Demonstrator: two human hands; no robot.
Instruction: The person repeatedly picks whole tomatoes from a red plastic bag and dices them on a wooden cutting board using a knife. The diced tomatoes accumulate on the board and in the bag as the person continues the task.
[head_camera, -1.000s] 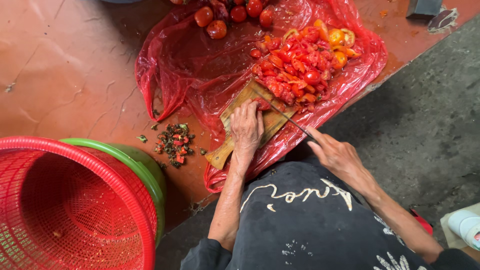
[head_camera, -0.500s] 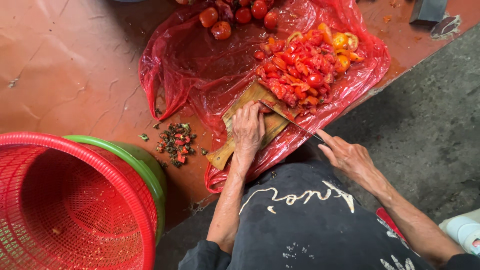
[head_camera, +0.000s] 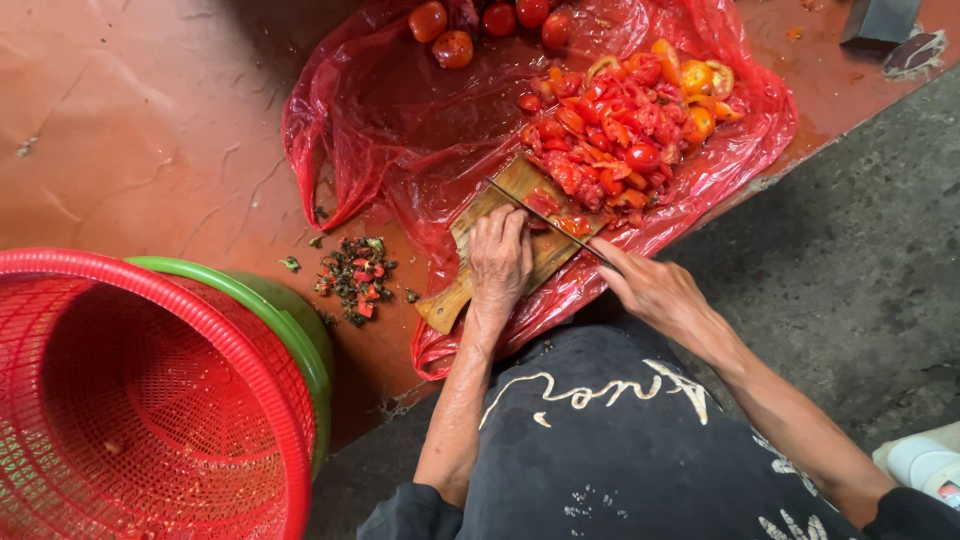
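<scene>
My left hand (head_camera: 499, 258) rests palm down on a wooden cutting board (head_camera: 500, 215), fingers curled over a piece of tomato at the blade. My right hand (head_camera: 652, 292) grips the handle of a thin knife (head_camera: 545, 220) whose blade lies across the board. Beyond the board lies a heap of chopped red and orange tomato pieces (head_camera: 625, 125) on a red plastic sheet (head_camera: 400, 110). Several whole tomatoes (head_camera: 455, 45) sit at the sheet's far edge.
A red mesh basket (head_camera: 130, 400) nested in a green basket (head_camera: 290, 320) stands at the left. A small pile of stems and scraps (head_camera: 355, 280) lies on the brown floor. Grey concrete runs along the right; a white object (head_camera: 925, 465) is at the lower right.
The knife has swung from the board's right side to lie across its middle, near my left fingers. My left hand stayed on the board.
</scene>
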